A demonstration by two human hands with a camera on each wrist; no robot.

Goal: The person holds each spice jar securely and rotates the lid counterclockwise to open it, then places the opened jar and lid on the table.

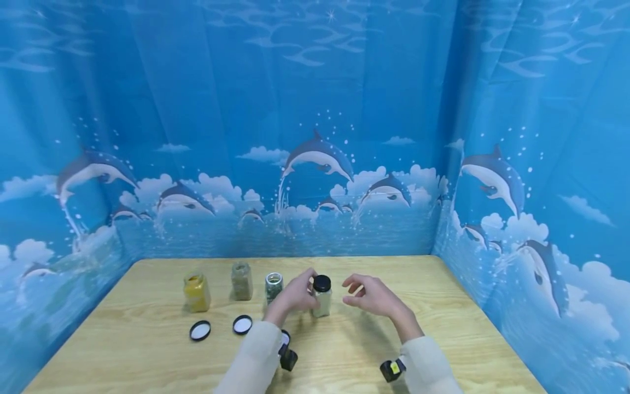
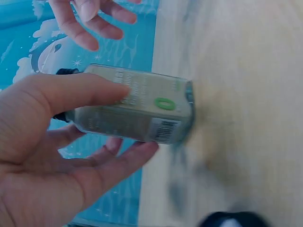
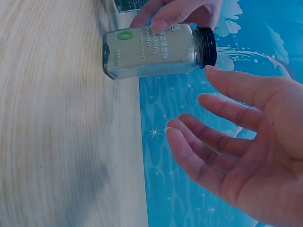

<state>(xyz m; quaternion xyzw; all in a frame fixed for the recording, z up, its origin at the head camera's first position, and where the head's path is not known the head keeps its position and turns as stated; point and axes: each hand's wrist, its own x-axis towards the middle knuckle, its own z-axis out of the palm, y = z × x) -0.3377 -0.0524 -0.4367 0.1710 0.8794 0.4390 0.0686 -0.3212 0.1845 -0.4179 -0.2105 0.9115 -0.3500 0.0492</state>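
My left hand (image 1: pixel 297 294) grips a glass seasoning powder jar (image 1: pixel 322 304) by its sides, thumb across the label in the left wrist view. Pale powder fills much of the jar, and its black lid (image 3: pixel 207 47) is on. In the head view the jar stands upright, its base close over the table. To its right, my right hand (image 1: pixel 371 296) hangs in the air with loosely bent fingers (image 3: pixel 227 111) and holds nothing. Its thumb tip appears right by the lid's edge in the right wrist view.
Lidless jars stand to the left: one of yellow powder (image 1: pixel 197 293), one of grey-green powder (image 1: pixel 241 282), one of dark green herbs (image 1: pixel 273 287). Black lids with white insides (image 1: pixel 200 330) lie nearer on the wooden table (image 1: pixel 147 350). A dolphin-print curtain (image 1: pixel 315 230) surrounds the back and sides.
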